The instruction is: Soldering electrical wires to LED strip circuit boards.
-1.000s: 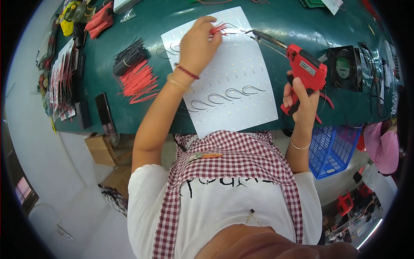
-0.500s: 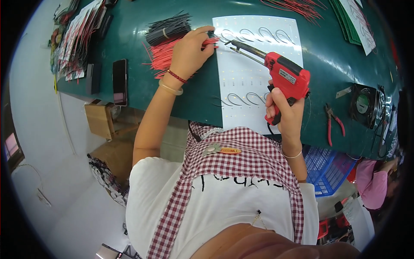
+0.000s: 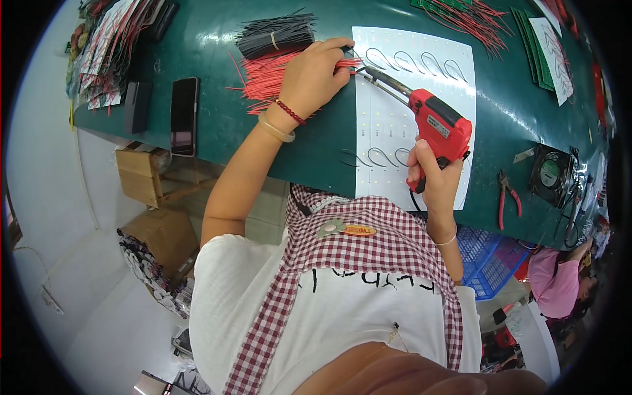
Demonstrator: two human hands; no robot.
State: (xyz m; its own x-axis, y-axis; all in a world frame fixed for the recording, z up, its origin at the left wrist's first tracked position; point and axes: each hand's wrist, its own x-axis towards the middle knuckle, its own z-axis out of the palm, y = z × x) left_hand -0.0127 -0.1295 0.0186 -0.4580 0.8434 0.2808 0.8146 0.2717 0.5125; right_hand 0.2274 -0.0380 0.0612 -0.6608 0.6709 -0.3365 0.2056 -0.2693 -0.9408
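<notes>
Green counter (image 3: 316,151) with a glossy surface; both bare hands work over its near half. Left arm: elbow bent out to the side, forearm slanting up and inward, wrist nearly straight. Left hand (image 3: 313,78) is back-up, index finger stretched toward the right, thumb below it; between them a narrow pinch on a small cluster of thin red wires (image 3: 347,63), whose ends project to the right. Lower fingers hidden under the palm; their curl cannot be told. Right arm: forearm nearly upright from the lower edge, right hand (image 3: 441,176) wrapped around the handle of a red-and-black plastic pistol-shaped soldering tool (image 3: 442,125), thumb lying along the near side. Tool barrel points up and left, its tip just beside the red wire ends; contact cannot be confirmed. Tool position: above a white rectangular sheet dotted with small yellow marks (image 3: 385,118), which carries looped dark wires (image 3: 408,62) in a far row and a near row. Left hand sits at the sheet's left edge, partly over a loose pile of red wires (image 3: 262,80); beyond it, a banded bundle of black wires (image 3: 280,38). Right of the sheet: red-handled pliers (image 3: 503,197).
</notes>
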